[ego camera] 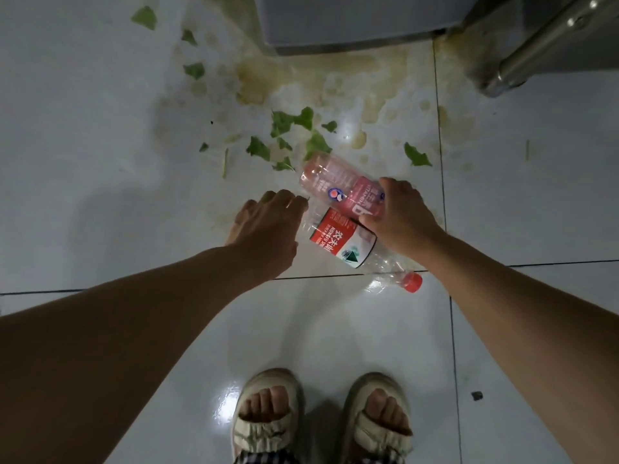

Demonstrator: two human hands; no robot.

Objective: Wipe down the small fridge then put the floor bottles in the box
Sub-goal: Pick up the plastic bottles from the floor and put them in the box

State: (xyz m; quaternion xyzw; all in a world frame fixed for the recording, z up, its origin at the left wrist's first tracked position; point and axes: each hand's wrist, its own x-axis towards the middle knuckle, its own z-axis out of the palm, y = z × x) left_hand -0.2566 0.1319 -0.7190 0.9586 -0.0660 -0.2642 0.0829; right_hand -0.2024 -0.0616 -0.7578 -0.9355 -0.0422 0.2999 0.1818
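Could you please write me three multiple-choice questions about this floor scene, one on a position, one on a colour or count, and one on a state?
1. Where does the pink bottle lie relative to the clear bottle with the red label?
A. Farther from the person's feet, toward the fridge
B. Nearer the feet
C. Inside a box

2. What colour is the clear bottle's cap?
A. Blue
B. Red
C. White

3. What is the right hand doing?
A. Hanging idle at the side
B. Wiping the fridge
C. Gripping the pink bottle

Answers:
1 A: the pink bottle lies beyond the clear one, closer to the fridge base.
2 B: the cap shows red against the white floor tile.
3 C: its thumb and fingers wrap around the bottle's labelled end, while the left hand reaches beside it.
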